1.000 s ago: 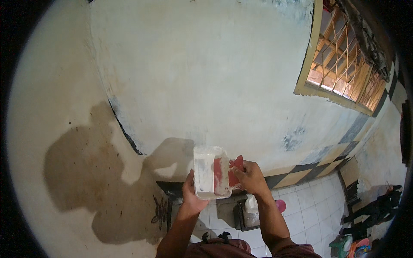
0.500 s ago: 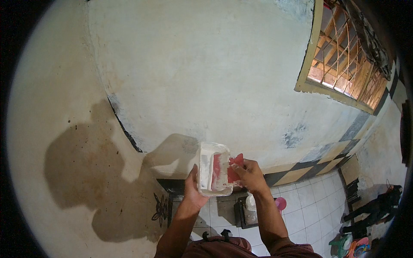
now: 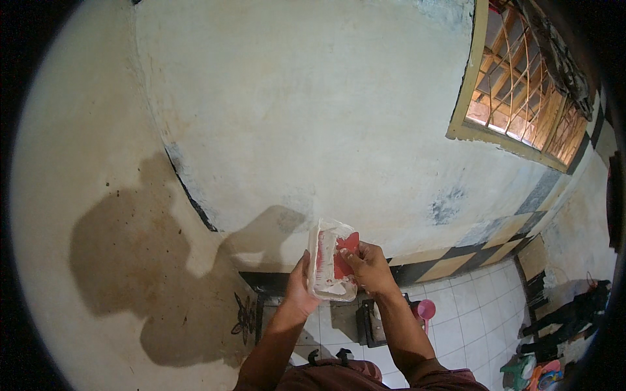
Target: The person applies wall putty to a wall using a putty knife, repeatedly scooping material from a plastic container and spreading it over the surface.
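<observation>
While the wide, pale, patchy plaster wall point(image 3: 293, 130) fills the view, the action sits low

Below it spreads the white tiled floor point(image 3: 456, 319), and above that, held in mid-air, is the oblong, whitish tub point(image 3: 336, 297), caked with pale paste point(image 3: 330, 251). The left hand point(image 3: 301, 287) is clamped on its near left side, thumb along the wall of it; the right hand point(image 3: 373, 267) pinches the flat, red, scraper-like blade point(image 3: 348, 244) over the tub's right part. Looks like light plastic, that tub, its smeared rim probably slick: best cupped from outside and below. The blade seems thin, fairly stiff, surest gripped at its back edge. Hard to call: the left fingers are hidden underneath, the right ones curl out of sight, and those red streaks point(image 3: 319, 260) could be lining or another blade.
</observation>
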Motion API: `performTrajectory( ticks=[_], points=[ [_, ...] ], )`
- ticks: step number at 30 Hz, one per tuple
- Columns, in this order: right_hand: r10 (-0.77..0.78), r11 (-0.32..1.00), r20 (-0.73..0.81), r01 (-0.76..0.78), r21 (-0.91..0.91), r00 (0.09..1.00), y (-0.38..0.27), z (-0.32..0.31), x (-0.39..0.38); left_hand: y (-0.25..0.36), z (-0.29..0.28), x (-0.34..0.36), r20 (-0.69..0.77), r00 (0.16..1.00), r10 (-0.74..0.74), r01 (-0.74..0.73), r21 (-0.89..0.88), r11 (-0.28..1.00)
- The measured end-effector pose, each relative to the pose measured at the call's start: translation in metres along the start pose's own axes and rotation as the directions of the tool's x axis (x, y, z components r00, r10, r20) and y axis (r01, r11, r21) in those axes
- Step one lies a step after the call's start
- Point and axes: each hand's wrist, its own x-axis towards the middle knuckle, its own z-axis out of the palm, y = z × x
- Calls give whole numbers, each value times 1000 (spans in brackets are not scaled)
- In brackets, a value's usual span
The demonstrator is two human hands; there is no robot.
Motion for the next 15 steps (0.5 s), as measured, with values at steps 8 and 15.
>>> performTrajectory(
  ticks=[8, 15],
  points=[
    [76, 992, -82, -67, 109, 994, -25, -2, -2, 3, -5, 0, 20, 998, 51, -51, -16, 999],
    [-15, 994, -173, 33, 106, 985, -37, -4, -8, 7, 13, -8, 140, 990, 33, -21, -87, 996]
  ],
)
